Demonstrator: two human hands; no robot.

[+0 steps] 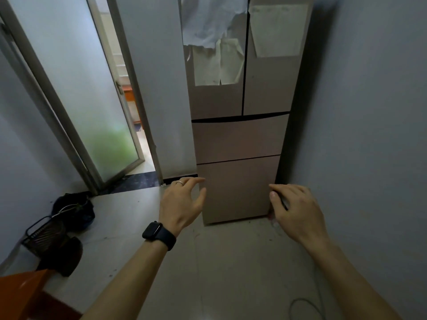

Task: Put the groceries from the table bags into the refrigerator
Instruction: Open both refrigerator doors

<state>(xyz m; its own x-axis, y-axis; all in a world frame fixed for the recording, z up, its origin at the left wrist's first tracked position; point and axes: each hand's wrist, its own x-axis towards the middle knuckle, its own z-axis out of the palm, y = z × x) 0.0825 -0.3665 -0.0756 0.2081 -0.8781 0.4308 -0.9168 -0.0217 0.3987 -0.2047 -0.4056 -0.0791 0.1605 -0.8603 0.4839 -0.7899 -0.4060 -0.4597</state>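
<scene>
Both hands are empty and held out ahead: the left hand [182,202], with a ring on one finger and a dark watch [159,235] on the wrist, has its fingers loosely spread and curled around nothing, and the right hand [297,209] is likewise relaxed and unclenched, fingers bent slightly downward.

Straight ahead at twelve o'clock stands the refrigerator [240,139], upright with its long axis vertical and its front facing the camera. All its doors are shut: two side-by-side doors above, two drawer fronts stacked below. It sits in the corner, with a wall [369,135] close along its right side at about two o'clock. Sheets of paper [278,31] hang on the upper doors (any writing on them is too faint to read), and a pale cloth or sheet [208,21] droops over the upper left door.

At ten o'clock a frosted glass door [97,100] stands ajar. On the floor at eight o'clock lie a dark wire basket [44,236] and what looks like a dark bag [74,209]. An orange piece of furniture [20,294] cuts into the frame at seven o'clock. The tiled floor between the hands and the refrigerator holds no objects; a thin cable [307,306] loops at five o'clock.
</scene>
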